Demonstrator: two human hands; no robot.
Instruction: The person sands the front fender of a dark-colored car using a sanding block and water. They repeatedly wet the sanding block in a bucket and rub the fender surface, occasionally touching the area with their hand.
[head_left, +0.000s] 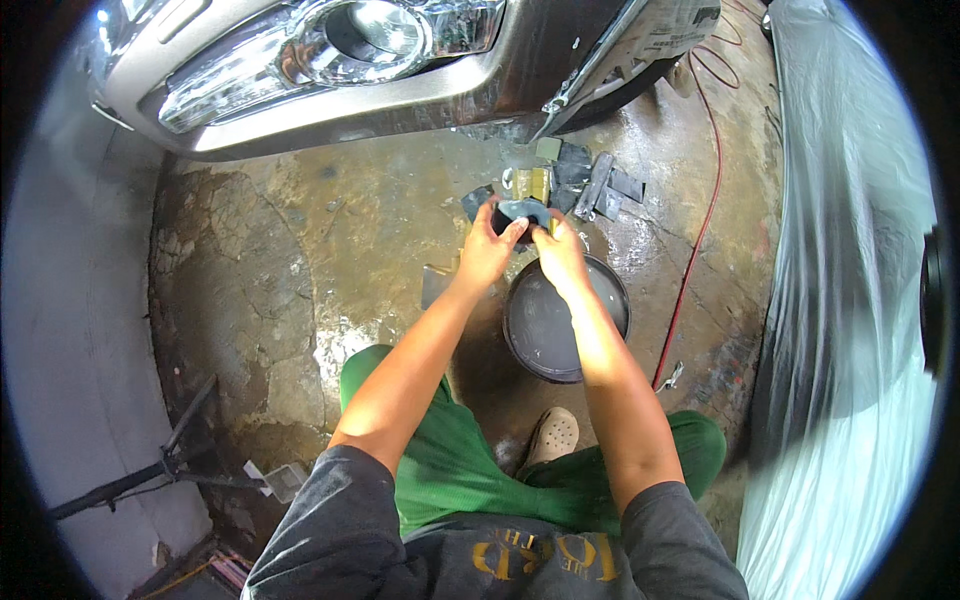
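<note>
Both my hands meet over the floor in front of the car bumper. A curved, dark blue-grey piece of sandpaper [524, 209] is pinched between them. My left hand [486, 248] closes on its left side, and my right hand [562, 255] closes on its right side, with the thumbs toward me. Just beyond lies a yellowish block [533, 184], partly hidden by the sandpaper. Several dark sheets and strips [573, 163] lie loosely to its right. A round black basin [552, 330] sits below my right hand, its far edge partly covered by that hand.
A grey car bumper [330, 125] with a chrome-trimmed lamp spans the far side. The red hose [712, 190] runs along the wet concrete floor at right. Plastic sheeting [840, 330] hangs beyond it. A dark metal stand [165, 465] stands near the left wall [80, 300].
</note>
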